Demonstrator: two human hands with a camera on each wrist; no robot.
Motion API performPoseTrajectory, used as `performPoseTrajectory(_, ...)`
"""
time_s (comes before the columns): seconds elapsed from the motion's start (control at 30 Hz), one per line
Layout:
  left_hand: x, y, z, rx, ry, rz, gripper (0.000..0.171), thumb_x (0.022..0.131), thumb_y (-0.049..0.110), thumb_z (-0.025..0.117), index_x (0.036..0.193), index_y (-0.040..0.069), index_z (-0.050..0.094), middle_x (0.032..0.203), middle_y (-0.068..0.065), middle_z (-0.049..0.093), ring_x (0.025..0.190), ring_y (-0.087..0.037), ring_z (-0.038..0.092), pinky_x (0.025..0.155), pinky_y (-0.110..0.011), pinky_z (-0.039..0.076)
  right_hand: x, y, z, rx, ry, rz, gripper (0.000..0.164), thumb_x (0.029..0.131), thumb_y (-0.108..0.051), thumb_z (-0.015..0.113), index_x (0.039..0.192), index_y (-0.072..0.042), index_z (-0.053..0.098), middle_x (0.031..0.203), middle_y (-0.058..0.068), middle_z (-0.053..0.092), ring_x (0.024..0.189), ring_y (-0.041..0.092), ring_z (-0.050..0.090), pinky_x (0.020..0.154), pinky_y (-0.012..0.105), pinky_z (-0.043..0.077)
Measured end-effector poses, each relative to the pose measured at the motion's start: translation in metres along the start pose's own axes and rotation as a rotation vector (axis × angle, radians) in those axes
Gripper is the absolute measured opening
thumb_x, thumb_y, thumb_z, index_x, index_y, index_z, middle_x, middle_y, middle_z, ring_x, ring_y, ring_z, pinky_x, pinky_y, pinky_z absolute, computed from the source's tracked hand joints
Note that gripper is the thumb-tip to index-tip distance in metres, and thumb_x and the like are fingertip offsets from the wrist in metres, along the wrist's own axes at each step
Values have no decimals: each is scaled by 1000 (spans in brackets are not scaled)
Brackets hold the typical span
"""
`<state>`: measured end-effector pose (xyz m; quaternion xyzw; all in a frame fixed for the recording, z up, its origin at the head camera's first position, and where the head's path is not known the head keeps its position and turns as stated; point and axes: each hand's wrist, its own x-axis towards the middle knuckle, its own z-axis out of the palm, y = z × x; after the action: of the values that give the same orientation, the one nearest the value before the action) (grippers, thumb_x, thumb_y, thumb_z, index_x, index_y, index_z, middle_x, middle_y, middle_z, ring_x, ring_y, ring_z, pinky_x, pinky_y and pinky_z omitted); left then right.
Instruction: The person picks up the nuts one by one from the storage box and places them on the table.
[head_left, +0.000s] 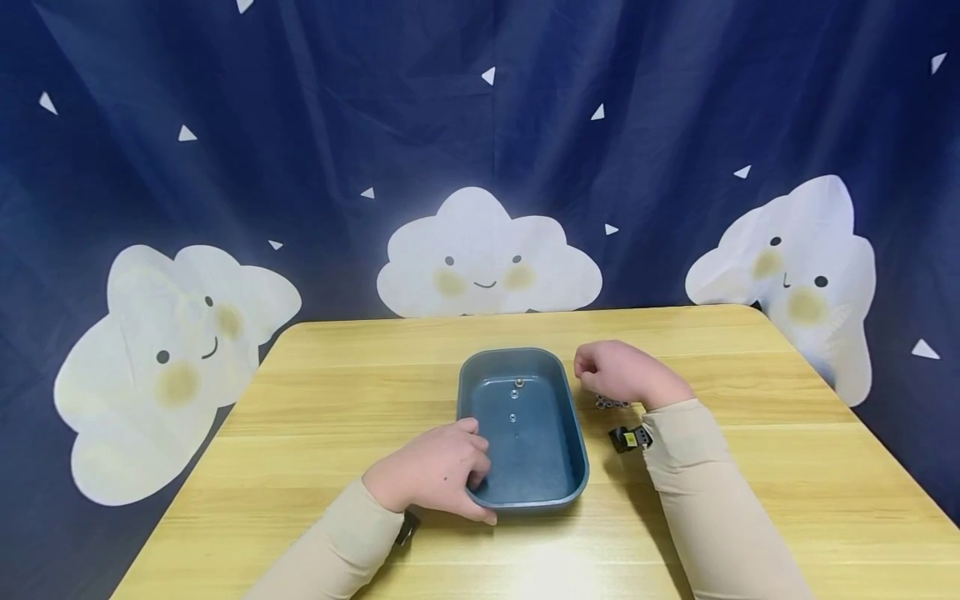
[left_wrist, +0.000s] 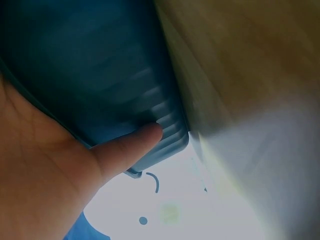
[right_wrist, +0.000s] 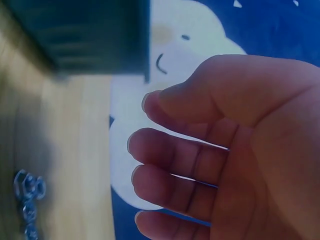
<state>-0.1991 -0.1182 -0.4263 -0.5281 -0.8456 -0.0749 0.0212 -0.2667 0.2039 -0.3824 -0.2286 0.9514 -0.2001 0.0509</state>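
Observation:
A dark blue rectangular tray (head_left: 536, 467) sits mid-table with several small metal nuts (head_left: 513, 418) on its floor. My left hand (head_left: 438, 471) grips the tray's near left corner, fingers over the rim and thumb (left_wrist: 132, 145) against the outer wall. To the right of the tray, my right hand (head_left: 622, 372) hovers near its far right side, above a cluster of hex nuts (right_wrist: 29, 186) on the table. Its thumb presses on the index finger and the other fingers (right_wrist: 160, 187) are bent; I cannot tell whether a nut is hidden in the pinch.
The light wooden table (head_left: 337, 400) runs back to a dark blue curtain (head_left: 337, 150) printed with white clouds and triangles. A small black camera (head_left: 626, 438) is strapped under the right wrist, another (head_left: 407, 527) under the left.

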Motion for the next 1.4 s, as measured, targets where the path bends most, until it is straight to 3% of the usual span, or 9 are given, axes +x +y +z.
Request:
performPoseTrajectory(0.33,0,0,1,-11,-4,-9,54,70,67,79,55,28,45,63,19,36,70,-9,30,65,-21,28,0,-26,-4,-29,36,-46,7,86,-11,60,87,-17,64,83,-5,60,76,17,55,73,37,45)
performPoseTrajectory(0.63,1,-1,-1,-6,2,3,54,69,66,80,55,27,45,63,18,35,70,-10,30,65,-22,27,3,-65,-7,-67,64,-138,5,90,-17,65,95,-16,68,91,-5,61,82,16,56,79,38,48)
performPoseTrajectory(1.1,1,0,-4,-13,1,1,54,69,64,82,55,27,45,63,18,34,69,-9,29,64,-22,27,18,-93,18,-94,88,-199,15,92,-21,67,106,-16,70,107,-4,64,93,16,62,84,36,51)
performPoseTrajectory(1.4,1,0,-2,-19,1,8,54,69,64,82,55,27,45,62,17,35,68,-9,30,64,-23,27,31,-95,39,-107,-20,-135,23,92,-24,66,114,-16,71,109,-4,63,91,13,63,82,34,51)
